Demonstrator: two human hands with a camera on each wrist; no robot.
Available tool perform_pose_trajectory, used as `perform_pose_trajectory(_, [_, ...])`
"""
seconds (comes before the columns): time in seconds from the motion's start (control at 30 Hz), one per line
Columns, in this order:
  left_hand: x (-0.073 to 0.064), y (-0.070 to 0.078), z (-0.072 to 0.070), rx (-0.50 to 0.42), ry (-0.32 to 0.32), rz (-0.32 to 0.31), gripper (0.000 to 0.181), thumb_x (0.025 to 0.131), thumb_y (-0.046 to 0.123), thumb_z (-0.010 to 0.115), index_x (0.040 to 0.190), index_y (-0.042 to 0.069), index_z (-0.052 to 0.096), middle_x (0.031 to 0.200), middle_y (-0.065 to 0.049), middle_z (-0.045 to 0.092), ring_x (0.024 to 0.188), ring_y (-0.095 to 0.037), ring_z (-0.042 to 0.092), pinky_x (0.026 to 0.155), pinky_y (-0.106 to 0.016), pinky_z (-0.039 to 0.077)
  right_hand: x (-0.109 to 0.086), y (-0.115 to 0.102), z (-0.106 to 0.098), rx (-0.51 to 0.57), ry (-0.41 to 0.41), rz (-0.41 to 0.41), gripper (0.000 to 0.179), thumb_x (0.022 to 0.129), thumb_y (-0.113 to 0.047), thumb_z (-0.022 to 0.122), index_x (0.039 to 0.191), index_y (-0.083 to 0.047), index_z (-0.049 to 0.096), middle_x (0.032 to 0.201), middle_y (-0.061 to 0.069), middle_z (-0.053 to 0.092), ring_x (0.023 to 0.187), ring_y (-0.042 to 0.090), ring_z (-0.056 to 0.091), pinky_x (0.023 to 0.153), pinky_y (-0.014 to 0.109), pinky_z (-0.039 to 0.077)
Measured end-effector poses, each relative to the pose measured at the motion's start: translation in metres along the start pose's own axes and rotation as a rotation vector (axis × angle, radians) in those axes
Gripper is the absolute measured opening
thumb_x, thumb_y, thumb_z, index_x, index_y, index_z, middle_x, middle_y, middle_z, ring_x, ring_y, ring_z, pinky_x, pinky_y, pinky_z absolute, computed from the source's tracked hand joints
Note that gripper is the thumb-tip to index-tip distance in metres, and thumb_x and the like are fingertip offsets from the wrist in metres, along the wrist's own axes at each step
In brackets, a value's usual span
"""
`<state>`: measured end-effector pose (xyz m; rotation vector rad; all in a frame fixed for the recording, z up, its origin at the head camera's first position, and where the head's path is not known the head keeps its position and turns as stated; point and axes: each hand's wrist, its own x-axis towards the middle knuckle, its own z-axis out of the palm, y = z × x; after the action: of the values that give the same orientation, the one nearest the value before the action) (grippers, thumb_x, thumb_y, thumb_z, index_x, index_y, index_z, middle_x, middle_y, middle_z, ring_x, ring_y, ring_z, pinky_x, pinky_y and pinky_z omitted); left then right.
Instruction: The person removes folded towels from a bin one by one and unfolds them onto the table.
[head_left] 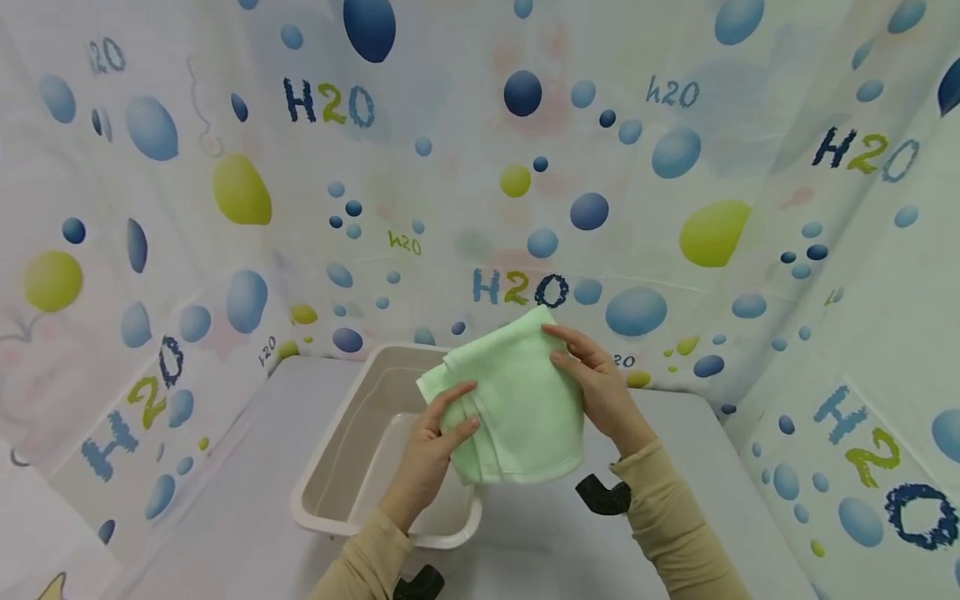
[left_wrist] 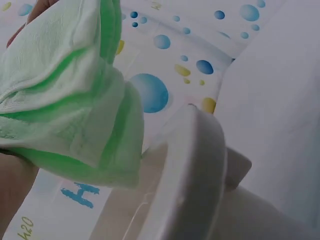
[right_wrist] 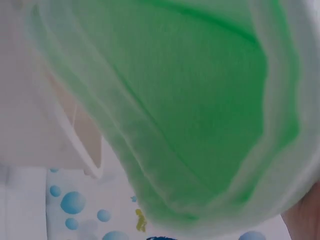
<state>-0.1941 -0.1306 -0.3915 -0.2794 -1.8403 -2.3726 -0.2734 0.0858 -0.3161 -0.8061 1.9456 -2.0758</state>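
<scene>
A light green cloth [head_left: 525, 400], folded in layers, is held up in the air between both hands. My left hand [head_left: 431, 454] pinches its lower left side, thumb in front. At the upper right edge, my right hand [head_left: 600, 387] grips it between thumb and fingers. Below and to the left stands a beige plastic basin [head_left: 337, 450], partly covered by the cloth and the left hand. Close up in the left wrist view, the cloth [left_wrist: 65, 95] hangs in folds beside the basin's rim [left_wrist: 195, 150]. The right wrist view shows the cloth's folded layers [right_wrist: 200, 100] from below.
The basin rests on a white table [head_left: 547, 542]. Around it, a white curtain [head_left: 450, 167] printed with blue and green bubbles and H2O lettering forms the back and sides. Black camera mounts [head_left: 603, 496] sit at both wrists.
</scene>
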Motion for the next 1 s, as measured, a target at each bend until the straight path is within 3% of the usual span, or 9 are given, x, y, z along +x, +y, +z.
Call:
perform_pose_trajectory(0.2, [0.003, -0.003, 0.012, -0.040, 0.016, -0.033, 0.044, 0.084, 0.011, 0.066, 0.126, 0.015, 0.053, 0.120, -0.003, 0.048, 0.099, -0.014, 0.055, 0.081, -0.027, 0.051, -0.010, 0.005, -0.011, -0.036, -0.068, 0.061, 0.045, 0.096, -0.021, 0.051, 0.140, -0.020, 0.039, 0.149, 0.001, 0.026, 0.107, 0.016, 0.054, 0.083, 0.036, 0.053])
perform_pose_trajectory(0.37, [0.004, -0.010, 0.021, -0.061, 0.037, -0.065, 0.043, 0.082, 0.010, 0.069, 0.122, 0.017, 0.057, 0.119, -0.001, 0.051, 0.096, -0.012, 0.058, 0.079, -0.027, 0.052, -0.016, 0.011, -0.015, -0.157, -0.114, 0.097, 0.051, 0.095, -0.022, 0.053, 0.143, -0.023, 0.032, 0.151, 0.003, 0.021, 0.107, 0.020, 0.052, 0.081, 0.039, 0.052])
perform_pose_trajectory(0.5, [0.006, -0.016, 0.028, -0.051, 0.028, -0.086, 0.046, 0.082, 0.012, 0.070, 0.125, 0.018, 0.057, 0.124, -0.003, 0.051, 0.098, -0.013, 0.058, 0.080, -0.028, 0.052, -0.020, 0.016, -0.015, -0.252, -0.118, 0.101, 0.053, 0.095, -0.022, 0.054, 0.143, -0.027, 0.031, 0.146, 0.010, 0.027, 0.105, 0.024, 0.052, 0.078, 0.039, 0.052])
perform_pose_trajectory(0.7, [0.008, -0.020, 0.032, -0.044, 0.043, -0.088, 0.050, 0.081, 0.012, 0.070, 0.128, 0.016, 0.055, 0.131, -0.005, 0.049, 0.103, -0.012, 0.057, 0.082, -0.027, 0.051, -0.021, 0.022, -0.007, -0.310, -0.110, 0.088, 0.052, 0.094, -0.023, 0.054, 0.141, -0.030, 0.033, 0.145, 0.013, 0.030, 0.105, 0.026, 0.053, 0.076, 0.038, 0.053])
perform_pose_trajectory(1.0, [0.009, -0.027, 0.038, -0.006, 0.081, -0.101, 0.045, 0.082, 0.016, 0.070, 0.125, 0.018, 0.057, 0.127, -0.008, 0.052, 0.097, -0.014, 0.059, 0.080, -0.029, 0.053, -0.023, 0.033, -0.004, -0.379, -0.086, 0.097, 0.051, 0.094, -0.025, 0.055, 0.140, -0.031, 0.035, 0.150, 0.008, 0.026, 0.112, 0.031, 0.052, 0.081, 0.037, 0.052])
